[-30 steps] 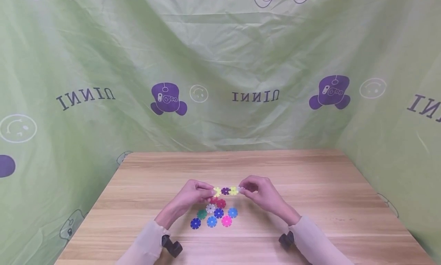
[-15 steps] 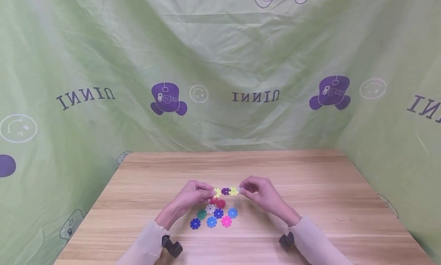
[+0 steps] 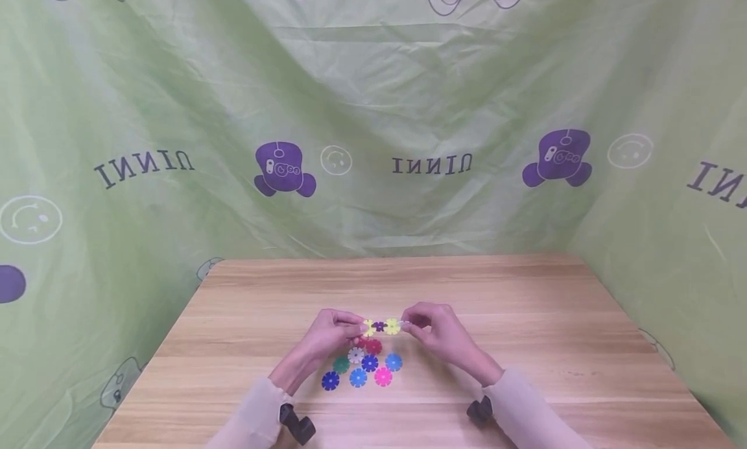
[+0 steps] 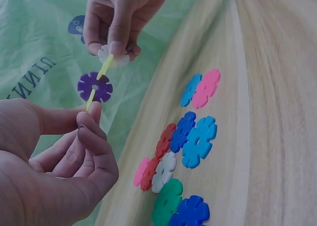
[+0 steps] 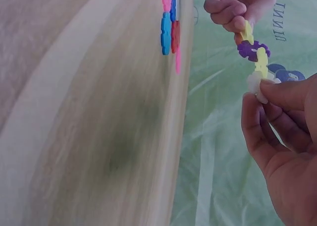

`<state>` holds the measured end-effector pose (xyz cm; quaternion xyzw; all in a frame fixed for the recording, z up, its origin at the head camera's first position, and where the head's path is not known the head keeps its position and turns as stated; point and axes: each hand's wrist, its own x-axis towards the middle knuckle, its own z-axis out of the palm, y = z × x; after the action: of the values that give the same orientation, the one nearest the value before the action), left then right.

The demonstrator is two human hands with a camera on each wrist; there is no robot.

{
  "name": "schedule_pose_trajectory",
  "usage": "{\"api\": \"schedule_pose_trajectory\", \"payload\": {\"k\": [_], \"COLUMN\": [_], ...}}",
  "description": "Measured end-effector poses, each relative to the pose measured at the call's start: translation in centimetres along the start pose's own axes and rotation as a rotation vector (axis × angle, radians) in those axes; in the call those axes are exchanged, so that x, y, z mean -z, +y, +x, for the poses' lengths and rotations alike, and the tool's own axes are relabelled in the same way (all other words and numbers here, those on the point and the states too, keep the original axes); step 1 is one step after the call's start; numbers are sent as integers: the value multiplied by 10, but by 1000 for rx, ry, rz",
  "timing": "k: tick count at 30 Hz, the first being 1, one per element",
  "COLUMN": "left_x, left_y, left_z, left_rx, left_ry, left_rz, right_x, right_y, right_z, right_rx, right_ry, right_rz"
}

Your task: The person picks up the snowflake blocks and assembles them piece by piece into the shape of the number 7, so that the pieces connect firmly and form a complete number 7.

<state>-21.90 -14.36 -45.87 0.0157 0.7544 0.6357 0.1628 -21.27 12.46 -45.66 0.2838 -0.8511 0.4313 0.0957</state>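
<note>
A short chain of slotted plastic snowflake discs is held up over the table between both hands. My left hand (image 3: 328,333) pinches the yellow disc (image 3: 368,328) at one end between thumb and fingers. A purple disc (image 4: 94,87) slots into it, followed by a second yellow disc (image 3: 392,326). At the far end sits a white disc (image 5: 254,83), pinched by my right hand (image 3: 441,335) with thumb and forefinger. Neighbouring discs stand at angles to each other, as both wrist views show. Fingers partly cover the two end discs.
Loose discs lie below the chain on the wooden table (image 3: 525,332): green (image 3: 341,364), white (image 3: 356,355), red (image 3: 373,346), pink (image 3: 383,376) and several blue ones (image 3: 331,380). Some lie close together or overlap. A green printed cloth (image 3: 373,209) hangs behind.
The right hand has shifted slightly left, bringing the two hands a little closer. The purple disc looks smaller and more tilted in the head view. Loose discs on the table have not moved.
</note>
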Motion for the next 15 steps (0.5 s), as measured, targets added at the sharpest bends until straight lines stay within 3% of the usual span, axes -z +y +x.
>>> {"api": "schedule_pose_trajectory", "payload": {"k": [11, 15], "left_x": [0, 2], "left_y": [-1, 1], "left_z": [0, 0], "left_rx": [12, -15], "left_ry": [-2, -24], "left_rz": [5, 22], "right_x": [-4, -1], "right_y": [2, 3], "right_z": [0, 2], "right_rx": [-18, -23], "right_ry": [9, 34], "right_rz": [4, 15]}}
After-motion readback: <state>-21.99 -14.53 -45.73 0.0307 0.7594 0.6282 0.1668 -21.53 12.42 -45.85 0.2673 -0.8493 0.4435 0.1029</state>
